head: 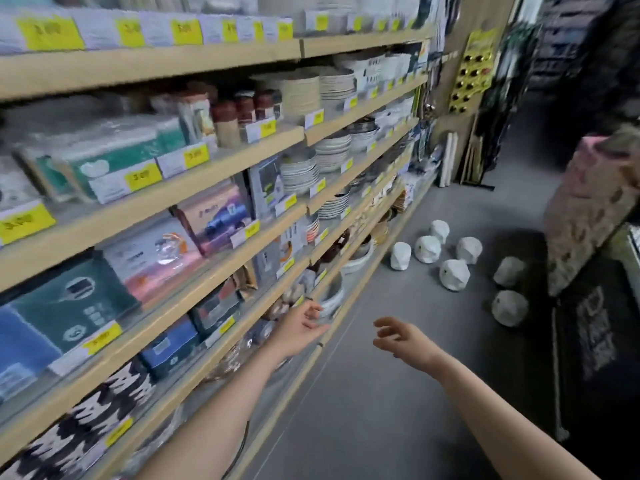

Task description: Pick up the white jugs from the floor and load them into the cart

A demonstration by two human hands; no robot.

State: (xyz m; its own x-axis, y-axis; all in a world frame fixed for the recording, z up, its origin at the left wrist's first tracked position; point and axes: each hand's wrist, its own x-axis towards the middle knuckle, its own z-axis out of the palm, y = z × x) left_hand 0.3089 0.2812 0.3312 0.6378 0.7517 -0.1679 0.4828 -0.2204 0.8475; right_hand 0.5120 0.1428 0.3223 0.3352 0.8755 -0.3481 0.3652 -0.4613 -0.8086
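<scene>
Several white faceted jugs stand on the grey floor ahead, among them one nearest the shelf, one in the middle and one closest to me at the right. My left hand reaches forward beside the low shelf edge with relaxed fingers and holds nothing. My right hand stretches out over the floor, fingers loosely spread, empty. Both hands are well short of the jugs. No cart is plainly visible; a metal edge shows at the far right.
Tall wooden shelves with plates, bowls and boxed goods run along the left. A patterned fabric item hangs at the right above a dark rug. The grey aisle floor stretches between them.
</scene>
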